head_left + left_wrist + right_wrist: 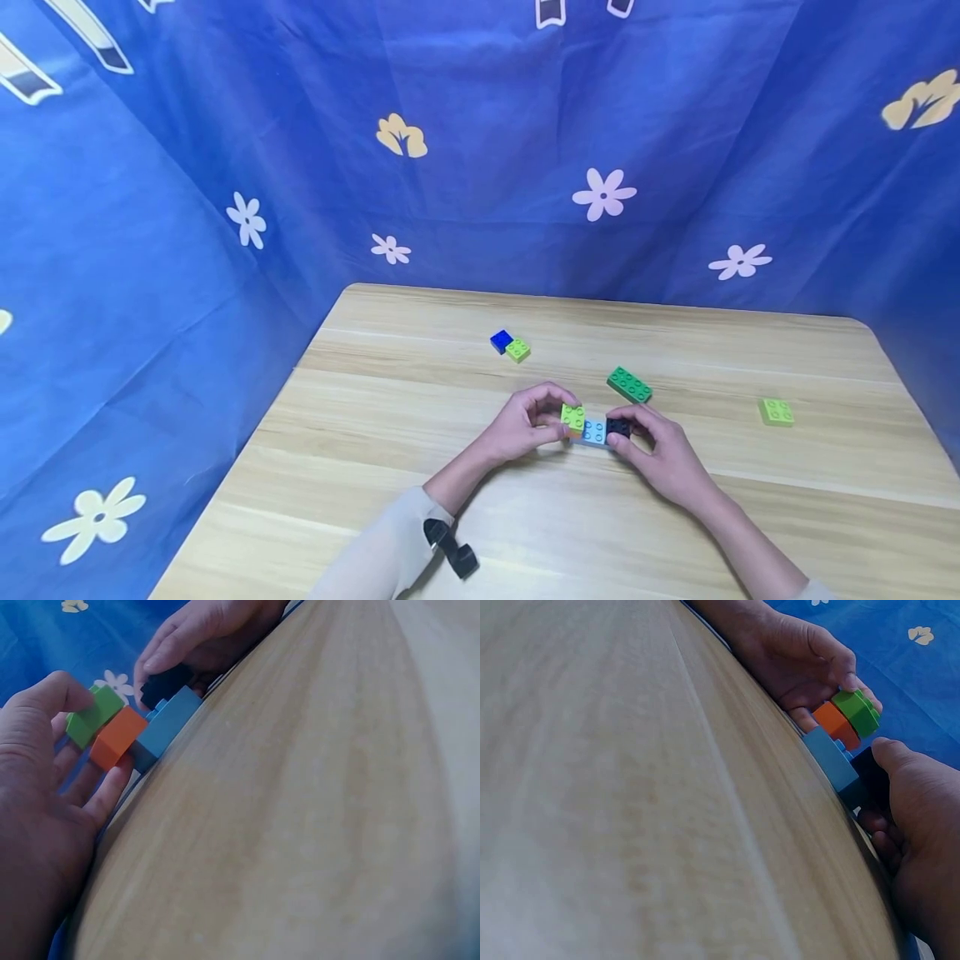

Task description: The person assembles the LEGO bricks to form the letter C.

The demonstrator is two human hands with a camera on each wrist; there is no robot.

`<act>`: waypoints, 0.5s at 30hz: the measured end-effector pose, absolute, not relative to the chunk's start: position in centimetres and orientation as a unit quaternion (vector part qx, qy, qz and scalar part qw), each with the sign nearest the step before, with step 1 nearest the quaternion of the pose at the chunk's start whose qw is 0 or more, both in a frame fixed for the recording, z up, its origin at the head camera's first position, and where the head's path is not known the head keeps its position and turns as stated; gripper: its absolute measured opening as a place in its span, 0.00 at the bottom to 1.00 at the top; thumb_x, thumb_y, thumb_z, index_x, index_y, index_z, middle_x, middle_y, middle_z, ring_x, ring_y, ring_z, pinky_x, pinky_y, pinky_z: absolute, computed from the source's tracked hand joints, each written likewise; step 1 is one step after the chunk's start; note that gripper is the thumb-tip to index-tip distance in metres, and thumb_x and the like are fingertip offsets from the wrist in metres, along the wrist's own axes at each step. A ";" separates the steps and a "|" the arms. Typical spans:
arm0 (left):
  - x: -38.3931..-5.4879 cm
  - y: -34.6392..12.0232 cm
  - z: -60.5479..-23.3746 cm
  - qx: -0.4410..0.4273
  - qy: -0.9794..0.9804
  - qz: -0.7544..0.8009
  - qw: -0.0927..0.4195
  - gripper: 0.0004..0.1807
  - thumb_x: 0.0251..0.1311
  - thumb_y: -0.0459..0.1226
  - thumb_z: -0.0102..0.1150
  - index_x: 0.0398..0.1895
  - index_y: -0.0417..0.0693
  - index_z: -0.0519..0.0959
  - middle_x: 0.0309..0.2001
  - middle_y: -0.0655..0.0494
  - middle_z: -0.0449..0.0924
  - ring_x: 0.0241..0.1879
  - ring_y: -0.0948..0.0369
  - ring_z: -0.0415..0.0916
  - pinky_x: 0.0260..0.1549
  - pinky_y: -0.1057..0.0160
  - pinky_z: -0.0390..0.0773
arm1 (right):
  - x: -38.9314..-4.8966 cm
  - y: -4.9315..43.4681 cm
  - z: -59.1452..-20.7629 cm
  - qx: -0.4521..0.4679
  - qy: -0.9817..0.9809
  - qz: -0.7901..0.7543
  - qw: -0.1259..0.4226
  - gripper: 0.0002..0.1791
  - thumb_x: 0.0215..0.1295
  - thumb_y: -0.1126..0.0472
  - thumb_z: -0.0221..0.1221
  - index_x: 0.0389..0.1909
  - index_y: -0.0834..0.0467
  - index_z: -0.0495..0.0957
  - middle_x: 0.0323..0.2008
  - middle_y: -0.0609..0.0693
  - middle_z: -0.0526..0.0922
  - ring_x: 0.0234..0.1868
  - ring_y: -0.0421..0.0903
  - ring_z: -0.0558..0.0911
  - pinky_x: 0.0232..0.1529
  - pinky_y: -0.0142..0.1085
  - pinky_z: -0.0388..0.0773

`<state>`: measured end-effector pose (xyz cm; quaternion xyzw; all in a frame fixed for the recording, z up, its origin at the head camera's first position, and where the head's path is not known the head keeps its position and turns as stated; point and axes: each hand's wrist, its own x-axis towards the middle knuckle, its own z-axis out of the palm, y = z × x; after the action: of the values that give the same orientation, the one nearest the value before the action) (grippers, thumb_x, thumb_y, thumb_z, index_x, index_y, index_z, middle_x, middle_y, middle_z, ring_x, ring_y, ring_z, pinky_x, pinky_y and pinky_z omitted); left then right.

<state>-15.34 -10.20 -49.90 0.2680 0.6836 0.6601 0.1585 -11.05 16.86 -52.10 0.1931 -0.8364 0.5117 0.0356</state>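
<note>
A light blue building brick (595, 432) lies on the table, with an orange brick (118, 738) on its left end and a lime green brick (573, 417) on top of the orange one. My left hand (521, 425) grips the green brick between thumb and fingers, and a fingertip touches the orange brick. At the right end of the blue brick, a black brick (618, 427) is pinched by my right hand (666, 457). Fingers partly hide the black brick, so whether it is pressed fully down cannot be told.
Beyond the hands lies a long dark green brick (629, 385). Farther back, a dark blue brick (501, 341) touches another lime brick (518, 350). One more lime brick (777, 412) sits at the right. A blue patterned cloth (480, 208) hangs behind the wooden table (337, 400).
</note>
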 end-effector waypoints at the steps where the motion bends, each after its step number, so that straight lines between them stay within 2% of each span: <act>1: -15.4 -10.2 -49.9 0.269 0.685 0.659 0.158 0.21 0.62 0.23 0.66 0.59 0.35 0.78 0.58 0.43 0.80 0.51 0.59 0.83 0.50 0.62 0.86 | -11.1 16.9 -52.1 0.193 -0.837 0.511 0.036 0.16 0.72 0.57 0.68 0.58 0.55 0.82 0.53 0.43 0.85 0.54 0.41 0.83 0.60 0.26 0.78; 8: -15.4 -10.1 -49.9 0.267 0.691 0.653 0.159 0.18 0.66 0.26 0.65 0.58 0.39 0.79 0.54 0.48 0.81 0.50 0.61 0.81 0.49 0.63 0.86 | -11.1 17.0 -52.1 0.195 -0.837 0.510 0.038 0.16 0.72 0.58 0.68 0.58 0.54 0.82 0.53 0.44 0.86 0.54 0.41 0.83 0.60 0.27 0.78; 15: -15.3 -10.3 -49.8 0.256 0.691 0.657 0.160 0.17 0.66 0.27 0.66 0.57 0.37 0.80 0.51 0.49 0.82 0.47 0.60 0.82 0.45 0.64 0.86 | -11.0 16.8 -51.9 0.195 -0.834 0.515 0.036 0.16 0.72 0.59 0.68 0.58 0.55 0.82 0.53 0.44 0.86 0.54 0.41 0.83 0.60 0.27 0.79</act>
<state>-15.30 -10.28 -49.83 0.2563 0.6906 0.6572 0.1597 -10.96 16.77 -51.87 0.1951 -0.8337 0.5153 0.0360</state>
